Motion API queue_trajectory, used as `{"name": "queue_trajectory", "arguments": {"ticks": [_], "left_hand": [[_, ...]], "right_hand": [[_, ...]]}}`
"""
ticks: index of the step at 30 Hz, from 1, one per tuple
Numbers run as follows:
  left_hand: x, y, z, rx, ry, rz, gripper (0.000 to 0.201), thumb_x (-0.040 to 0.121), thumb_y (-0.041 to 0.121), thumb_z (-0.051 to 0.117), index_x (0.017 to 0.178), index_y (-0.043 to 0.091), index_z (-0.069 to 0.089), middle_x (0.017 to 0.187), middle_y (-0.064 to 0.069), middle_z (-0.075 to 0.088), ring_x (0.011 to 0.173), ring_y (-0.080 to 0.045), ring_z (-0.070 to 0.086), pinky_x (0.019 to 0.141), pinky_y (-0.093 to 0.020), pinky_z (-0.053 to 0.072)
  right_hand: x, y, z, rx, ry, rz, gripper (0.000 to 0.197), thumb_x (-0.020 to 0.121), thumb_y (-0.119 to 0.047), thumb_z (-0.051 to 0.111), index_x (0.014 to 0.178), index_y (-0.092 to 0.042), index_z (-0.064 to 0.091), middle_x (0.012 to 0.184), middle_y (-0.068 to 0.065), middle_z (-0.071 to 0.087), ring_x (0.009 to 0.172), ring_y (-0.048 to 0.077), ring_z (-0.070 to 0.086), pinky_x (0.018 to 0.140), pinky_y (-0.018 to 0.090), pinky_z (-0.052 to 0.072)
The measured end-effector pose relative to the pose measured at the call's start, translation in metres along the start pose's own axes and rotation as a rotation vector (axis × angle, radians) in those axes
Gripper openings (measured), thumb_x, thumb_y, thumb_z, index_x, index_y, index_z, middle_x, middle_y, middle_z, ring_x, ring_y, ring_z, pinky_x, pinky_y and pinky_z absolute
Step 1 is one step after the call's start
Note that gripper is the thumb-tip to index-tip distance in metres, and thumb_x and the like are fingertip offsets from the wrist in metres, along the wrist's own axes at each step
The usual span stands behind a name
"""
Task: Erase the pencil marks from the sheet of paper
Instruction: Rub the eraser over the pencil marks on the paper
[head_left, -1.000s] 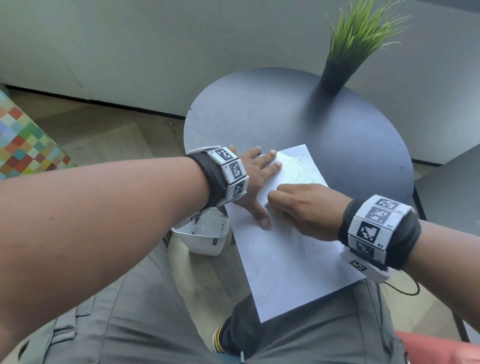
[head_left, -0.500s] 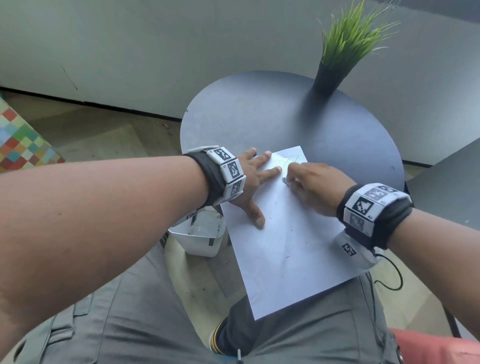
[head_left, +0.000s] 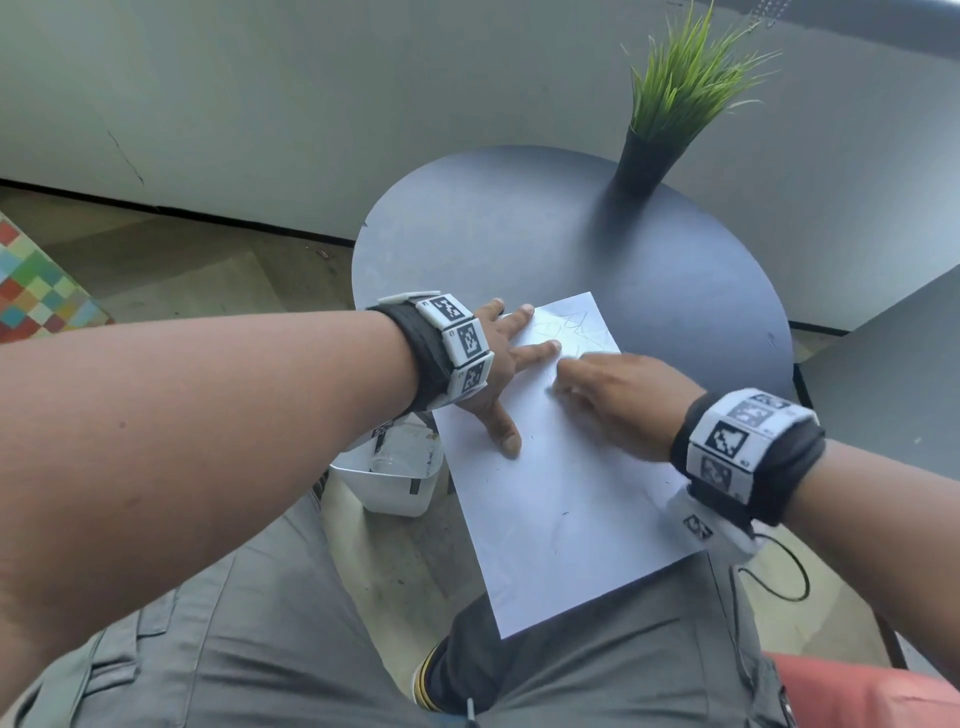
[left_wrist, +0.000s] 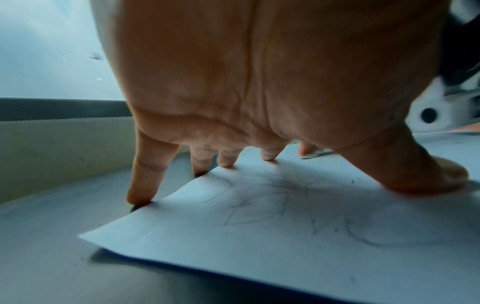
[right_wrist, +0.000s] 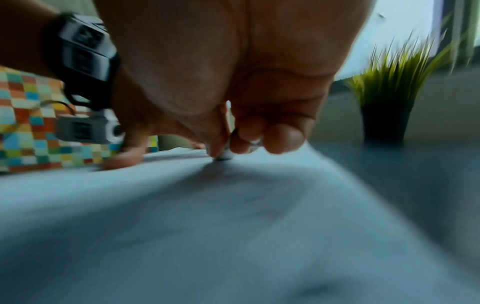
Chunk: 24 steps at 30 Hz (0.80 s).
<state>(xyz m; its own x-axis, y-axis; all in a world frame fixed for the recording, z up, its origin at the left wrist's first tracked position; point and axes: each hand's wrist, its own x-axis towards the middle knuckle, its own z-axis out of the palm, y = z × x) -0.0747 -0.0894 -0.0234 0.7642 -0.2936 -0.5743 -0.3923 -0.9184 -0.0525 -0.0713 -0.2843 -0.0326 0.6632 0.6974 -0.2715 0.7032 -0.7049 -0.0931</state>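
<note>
my right hand (head_left: 618, 400) rubs a small eraser (right_wrist: 225, 156) on the sheet of paper (head_left: 561, 499), with the pencil marks (head_left: 571, 332) just beyond it.

the marks lie at the sheet's far end, toward the potted grass plant (head_left: 675, 104); the sheet's long axis runs from my lap to that plant. my right fingertips pinch the pale, rounded eraser, its tip touching the paper. my left hand (head_left: 498, 364) lies flat, fingers spread, pressing the sheet's far left edge onto the smooth dark round table (head_left: 519, 234). the paper is thin and matte, and its near end overhangs the table.

The right hand (head_left: 618, 395) is blurred, mostly hiding its eraser (right_wrist: 224, 156).
</note>
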Motion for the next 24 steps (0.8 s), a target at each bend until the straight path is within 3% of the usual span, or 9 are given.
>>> {"name": "queue_trajectory", "arguments": {"ticks": [2, 5, 9, 12, 14, 18, 22, 24], "left_hand": [[0.001, -0.001, 0.001, -0.005, 0.0, -0.002, 0.132, 0.058, 0.088, 0.062, 0.152, 0.042, -0.019, 0.162, -0.003, -0.024, 0.149, -0.036, -0.014, 0.114, -0.063, 0.014], [0.001, 0.0, 0.002, 0.011, 0.012, -0.003, 0.132, 0.057, 0.088, 0.062, 0.152, 0.042, -0.019, 0.162, -0.004, -0.024, 0.15, -0.035, -0.013, 0.114, -0.065, 0.014], [0.002, 0.0, 0.002, 0.007, 0.023, -0.002, 0.132, 0.058, 0.086, 0.064, 0.152, 0.042, -0.018, 0.163, -0.006, -0.021, 0.15, -0.037, -0.011, 0.113, -0.065, 0.015], [0.001, 0.001, 0.002, 0.014, 0.026, -0.005, 0.131, 0.059, 0.085, 0.064, 0.152, 0.043, -0.017, 0.162, -0.007, -0.022, 0.15, -0.037, -0.011, 0.112, -0.066, 0.015], [0.001, 0.002, 0.001, 0.017, 0.024, -0.006, 0.129, 0.059, 0.085, 0.064, 0.152, 0.045, -0.017, 0.162, -0.007, -0.023, 0.149, -0.037, -0.012, 0.111, -0.067, 0.016], [0.003, 0.002, 0.0, 0.026, 0.017, -0.007, 0.128, 0.058, 0.087, 0.063, 0.15, 0.049, -0.017, 0.162, -0.007, -0.023, 0.149, -0.039, -0.01, 0.107, -0.071, 0.018], [0.004, 0.004, 0.0, 0.048, 0.014, -0.009, 0.127, 0.057, 0.087, 0.064, 0.148, 0.051, -0.018, 0.162, -0.009, -0.023, 0.149, -0.04, -0.01, 0.108, -0.071, 0.017], [0.004, 0.003, 0.0, 0.05, 0.014, -0.007, 0.127, 0.057, 0.088, 0.063, 0.148, 0.052, -0.017, 0.162, -0.009, -0.023, 0.149, -0.04, -0.01, 0.106, -0.074, 0.016]], "right_hand": [[0.008, 0.008, 0.002, -0.036, 0.06, 0.048, 0.022, 0.098, -0.037, 0.03, 0.109, -0.027, 0.045, 0.104, -0.001, 0.058, 0.095, 0.027, 0.06, 0.077, 0.04, 0.05], [0.009, -0.014, 0.012, -0.019, 0.0, -0.104, 0.016, 0.097, -0.027, 0.04, 0.111, -0.024, 0.049, 0.103, -0.002, 0.056, 0.094, 0.025, 0.057, 0.075, 0.038, 0.048], [0.019, 0.006, -0.002, -0.023, 0.05, 0.107, 0.015, 0.096, -0.03, 0.039, 0.109, -0.027, 0.045, 0.1, 0.0, 0.057, 0.094, 0.028, 0.058, 0.074, 0.041, 0.05], [0.016, -0.006, 0.003, -0.039, 0.006, -0.037, 0.015, 0.096, -0.024, 0.041, 0.108, -0.022, 0.05, 0.101, -0.005, 0.053, 0.095, 0.025, 0.057, 0.073, 0.035, 0.046], [0.005, -0.012, 0.007, 0.01, -0.035, -0.133, 0.014, 0.097, -0.029, 0.041, 0.106, -0.025, 0.051, 0.098, -0.009, 0.05, 0.094, 0.019, 0.055, 0.074, 0.033, 0.044], [0.003, 0.022, 0.001, -0.004, 0.074, 0.051, 0.017, 0.098, -0.037, 0.036, 0.104, -0.026, 0.048, 0.099, -0.005, 0.056, 0.092, 0.024, 0.059, 0.073, 0.037, 0.048], [-0.009, -0.005, 0.015, -0.035, 0.007, -0.171, 0.017, 0.098, -0.034, 0.037, 0.105, -0.024, 0.049, 0.094, -0.007, 0.05, 0.081, 0.021, 0.053, 0.068, 0.037, 0.048], [-0.008, 0.0, 0.006, -0.013, 0.002, -0.1, 0.025, 0.097, -0.041, 0.032, 0.106, -0.026, 0.049, 0.094, -0.009, 0.05, 0.082, 0.018, 0.053, 0.07, 0.038, 0.049]]}}
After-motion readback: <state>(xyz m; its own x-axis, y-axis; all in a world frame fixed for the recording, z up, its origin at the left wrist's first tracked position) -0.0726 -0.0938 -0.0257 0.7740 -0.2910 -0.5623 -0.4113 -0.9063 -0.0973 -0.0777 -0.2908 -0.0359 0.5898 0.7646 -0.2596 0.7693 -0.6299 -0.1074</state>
